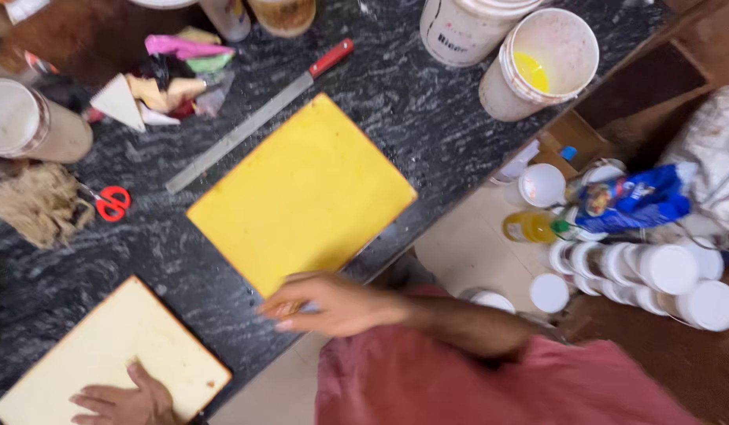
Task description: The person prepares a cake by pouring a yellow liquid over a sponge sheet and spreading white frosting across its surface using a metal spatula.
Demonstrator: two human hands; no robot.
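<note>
The left hand [124, 401] lies flat, fingers released, on the pale board [112, 358]; the right hand [329, 303], fingers loosely open, touches the yellow board [301, 193].

Polished black stone counter [427, 118] veined with grey; a matt yellow sheet [301, 197] and a paler cream slab [120, 346], both smooth-faced, the slab under the left hand [124, 401]; a long dull metal knife [254, 118] with glossy red plastic grip; white plastic buckets [538, 63]; a coarse tuft of jute fibre [38, 205]; red plastic-handled scissors [111, 202]
</note>
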